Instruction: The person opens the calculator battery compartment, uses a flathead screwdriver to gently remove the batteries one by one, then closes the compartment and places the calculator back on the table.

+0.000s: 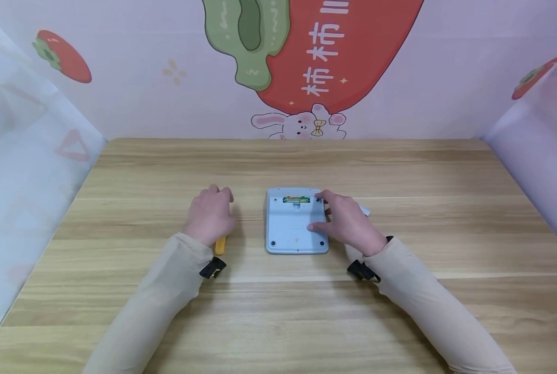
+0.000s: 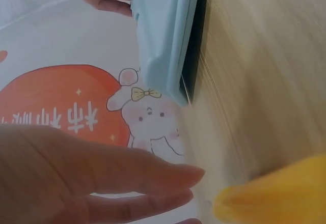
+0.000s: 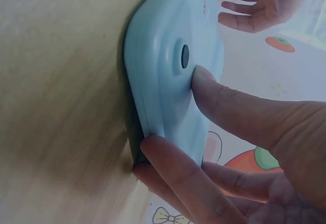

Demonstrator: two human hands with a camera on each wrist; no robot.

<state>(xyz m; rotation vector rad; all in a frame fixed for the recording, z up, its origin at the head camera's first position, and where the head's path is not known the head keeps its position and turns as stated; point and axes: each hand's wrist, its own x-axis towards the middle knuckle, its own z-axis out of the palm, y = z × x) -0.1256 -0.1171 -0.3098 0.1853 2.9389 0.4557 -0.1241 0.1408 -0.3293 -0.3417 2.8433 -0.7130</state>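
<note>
A light blue calculator [image 1: 297,228] lies face down on the table, its back upward. Its battery slot is uncovered and shows a green battery [image 1: 296,199]. My right hand [image 1: 348,221] grips its right side: in the right wrist view the thumb [image 3: 224,99] rests on the back near a black rubber foot [image 3: 185,56], and fingers press the side edge. My left hand [image 1: 210,214] hovers left of the calculator with loosely bent fingers and nothing in them. Beside it lies a yellow handle-like object [image 1: 220,245], its kind unclear; the left wrist view shows it apart from the fingers.
A small light blue piece [image 1: 365,210] pokes out behind my right hand. Something whitish [image 1: 353,253] is partly hidden under the right wrist. The wooden table [image 1: 278,322] meets a printed backdrop [image 1: 143,104] at the rear and sides.
</note>
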